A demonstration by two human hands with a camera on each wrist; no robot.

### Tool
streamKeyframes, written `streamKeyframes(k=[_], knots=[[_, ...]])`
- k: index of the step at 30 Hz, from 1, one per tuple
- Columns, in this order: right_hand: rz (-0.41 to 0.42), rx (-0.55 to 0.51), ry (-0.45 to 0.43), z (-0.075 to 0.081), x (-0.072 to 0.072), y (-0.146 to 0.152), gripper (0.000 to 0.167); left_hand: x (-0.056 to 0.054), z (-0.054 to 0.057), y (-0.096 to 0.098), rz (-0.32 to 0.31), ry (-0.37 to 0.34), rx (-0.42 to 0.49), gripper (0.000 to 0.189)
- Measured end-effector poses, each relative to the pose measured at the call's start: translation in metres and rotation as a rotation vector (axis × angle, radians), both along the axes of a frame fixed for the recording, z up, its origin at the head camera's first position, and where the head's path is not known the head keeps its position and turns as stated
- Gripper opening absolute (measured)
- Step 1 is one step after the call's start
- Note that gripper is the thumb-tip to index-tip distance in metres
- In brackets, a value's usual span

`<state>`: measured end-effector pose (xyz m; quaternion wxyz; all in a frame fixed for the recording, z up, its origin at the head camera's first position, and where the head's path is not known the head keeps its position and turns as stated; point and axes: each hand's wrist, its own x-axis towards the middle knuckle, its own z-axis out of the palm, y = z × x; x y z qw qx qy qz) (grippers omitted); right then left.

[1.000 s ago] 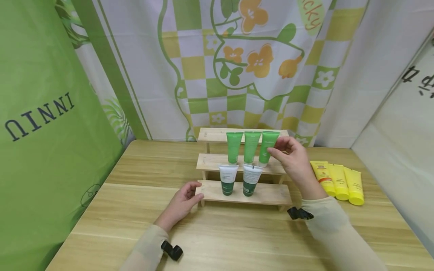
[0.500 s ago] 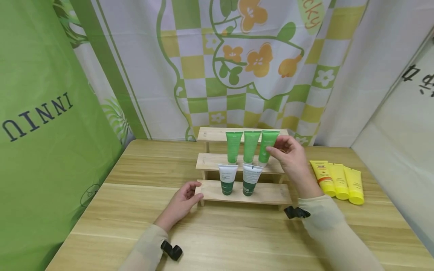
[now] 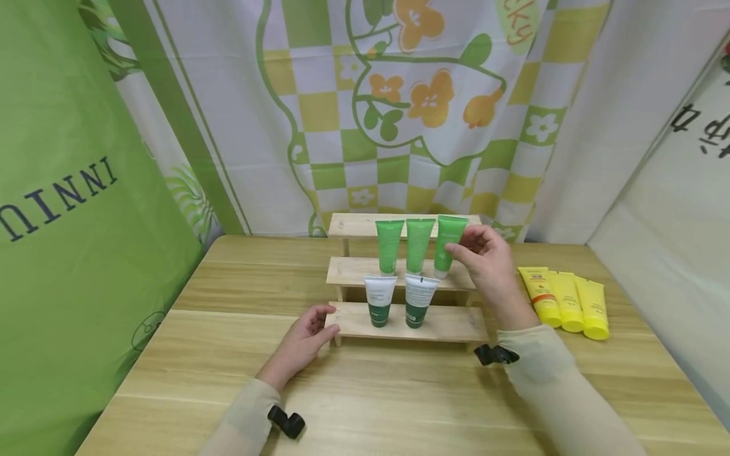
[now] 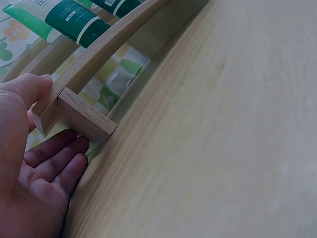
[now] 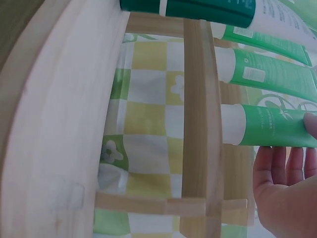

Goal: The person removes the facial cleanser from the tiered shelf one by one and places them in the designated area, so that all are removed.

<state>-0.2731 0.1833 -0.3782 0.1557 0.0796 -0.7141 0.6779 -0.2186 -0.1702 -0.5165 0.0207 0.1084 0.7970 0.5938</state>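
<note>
A three-tier wooden display stand [image 3: 456, 327] is on the table. My left hand [image 3: 301, 342] holds the left end of its lowest tier, thumb on top and other fingers below, as the left wrist view shows. On the middle tier, two green squeeze tubes [image 3: 390, 247] stand cap down in a row. Beside them at the right end, a third green squeeze tube [image 3: 450, 235] is pinched between the thumb and fingers of my right hand [image 3: 492, 269]; its white cap [image 5: 233, 124] is right at the board. Two white-and-dark-green tubes [image 3: 380, 301] stand cap down on the lowest tier.
Several yellow tubes [image 3: 566, 301] lie side by side on the wooden table [image 3: 399, 399], right of the stand. A patterned curtain [image 3: 325, 114] hangs close behind it. Green cloth [image 3: 57, 266] walls the left side, and a white panel [image 3: 673, 209] the right.
The head view has shifted slightly. The third green tube leans a little less, and my right hand still pinches it. My left hand keeps its place on the stand.
</note>
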Motion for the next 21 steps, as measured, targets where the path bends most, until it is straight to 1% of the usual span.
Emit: streamKeyframes(k=[5, 10, 13, 17, 21], knots=[[-0.037, 0.013, -0.013, 0.005, 0.003, 0.008, 0.026, 0.001, 0.002, 0.0, -0.006, -0.007, 0.01, 0.035], [-0.019, 0.002, -0.011, 0.01, 0.006, 0.019, 0.027, 0.0, 0.001, -0.001, -0.01, -0.014, 0.013, 0.038], [-0.021, -0.012, -0.015, 0.012, 0.008, 0.026, 0.027, 0.004, 0.01, 0.001, -0.007, -0.018, -0.003, 0.036], [-0.028, -0.043, -0.015, 0.015, 0.009, 0.033, 0.027, 0.014, 0.03, 0.006, -0.004, -0.031, -0.012, 0.033], [-0.016, -0.078, 0.001, 0.016, 0.011, 0.04, 0.027, 0.017, 0.037, 0.008, -0.002, -0.045, -0.016, 0.033]])
